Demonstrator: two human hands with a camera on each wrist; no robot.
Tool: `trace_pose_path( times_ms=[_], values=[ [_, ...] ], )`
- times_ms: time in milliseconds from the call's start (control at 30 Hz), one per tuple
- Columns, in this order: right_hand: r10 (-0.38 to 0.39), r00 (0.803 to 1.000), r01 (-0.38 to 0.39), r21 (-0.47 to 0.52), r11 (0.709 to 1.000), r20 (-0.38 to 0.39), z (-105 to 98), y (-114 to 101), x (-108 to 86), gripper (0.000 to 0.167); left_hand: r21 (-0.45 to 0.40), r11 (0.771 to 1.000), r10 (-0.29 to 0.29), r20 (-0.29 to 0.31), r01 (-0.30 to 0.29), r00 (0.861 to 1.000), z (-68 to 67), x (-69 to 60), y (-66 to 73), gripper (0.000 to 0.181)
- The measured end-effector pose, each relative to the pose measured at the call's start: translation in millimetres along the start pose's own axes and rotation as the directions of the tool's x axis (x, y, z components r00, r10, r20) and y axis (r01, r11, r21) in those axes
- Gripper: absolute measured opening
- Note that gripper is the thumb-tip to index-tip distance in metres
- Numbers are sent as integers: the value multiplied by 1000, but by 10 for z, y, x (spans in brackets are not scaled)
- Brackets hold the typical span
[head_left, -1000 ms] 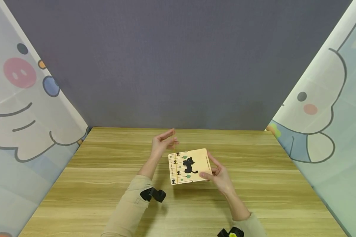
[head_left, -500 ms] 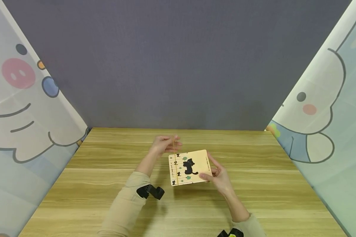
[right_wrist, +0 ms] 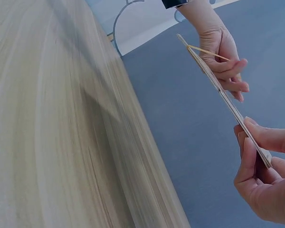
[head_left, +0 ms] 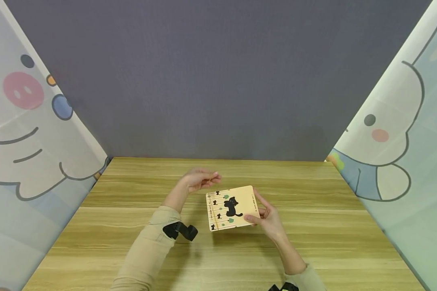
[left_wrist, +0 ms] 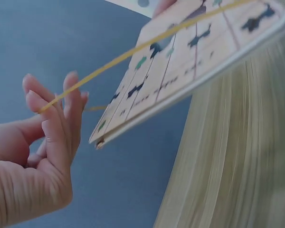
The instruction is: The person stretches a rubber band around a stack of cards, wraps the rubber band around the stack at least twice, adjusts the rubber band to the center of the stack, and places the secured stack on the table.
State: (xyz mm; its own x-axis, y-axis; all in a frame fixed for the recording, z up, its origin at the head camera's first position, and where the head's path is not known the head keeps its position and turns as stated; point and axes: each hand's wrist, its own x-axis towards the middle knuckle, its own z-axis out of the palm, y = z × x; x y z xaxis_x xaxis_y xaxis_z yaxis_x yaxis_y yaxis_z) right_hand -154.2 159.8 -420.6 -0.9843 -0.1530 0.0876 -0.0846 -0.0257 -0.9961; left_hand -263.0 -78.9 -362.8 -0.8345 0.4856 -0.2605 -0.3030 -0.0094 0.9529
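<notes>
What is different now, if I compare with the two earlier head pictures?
The left hand has come lower in the head view, closer to the far edge of the cat-printed booklet. The yellow band stretched between them now looks shorter in that view. I see nothing newly taken or let go: the left hand holds the band, and the right hand grips the booklet, almost in the same place.

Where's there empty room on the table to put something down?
The wooden table is bare between the left sleeve and left panel, and between the right hand and right panel. Over the middle, it's crowded: the cat-print stack, yellow band and left hand.
</notes>
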Motion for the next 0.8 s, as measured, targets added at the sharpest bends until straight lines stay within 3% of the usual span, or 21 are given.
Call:
trace_pose_path(
  times_ms=[100, 233, 367, 433, 533, 600, 700, 800],
  values=[
    [0, 1000, 0, -12, 1000, 6, 0, 7, -3, 84, 107, 994, -40, 28, 37, 999, -8, 3, 19, 38],
    [-7, 1000, 7, -18, 1000, 19, 5, 11, -9, 84, 251, 967, -57, 85, 34, 995, -32, -11, 68, 42],
    [-12, 1000, 12, -13, 1000, 16, 7, 18, -9, 84, 367, 930, -30, 164, -33, 986, -67, -31, 123, 37],
    [-11, 1000, 11, -15, 1000, 5, 6, 21, -8, 84, 437, 897, -17, 193, -70, 981, -78, -38, 153, 33],
    [-7, 1000, 6, -14, 1000, -11, 4, 23, -5, 84, 559, 814, 18, 249, -158, 968, -74, -47, 203, 31],
    [2, 1000, -2, -11, 1000, -21, 2, 21, -2, 85, 634, 735, 50, 303, -241, 952, -51, -52, 243, 31],
    [19, 999, -19, -5, 1000, -30, 1, 19, 3, 85, 684, 637, 96, 386, -355, 917, 2, -60, 308, 31],
    [31, 999, -31, -8, 999, -35, 4, 17, 11, 84, 747, 519, 98, 430, -415, 897, 65, -83, 380, 30]
  ],
)
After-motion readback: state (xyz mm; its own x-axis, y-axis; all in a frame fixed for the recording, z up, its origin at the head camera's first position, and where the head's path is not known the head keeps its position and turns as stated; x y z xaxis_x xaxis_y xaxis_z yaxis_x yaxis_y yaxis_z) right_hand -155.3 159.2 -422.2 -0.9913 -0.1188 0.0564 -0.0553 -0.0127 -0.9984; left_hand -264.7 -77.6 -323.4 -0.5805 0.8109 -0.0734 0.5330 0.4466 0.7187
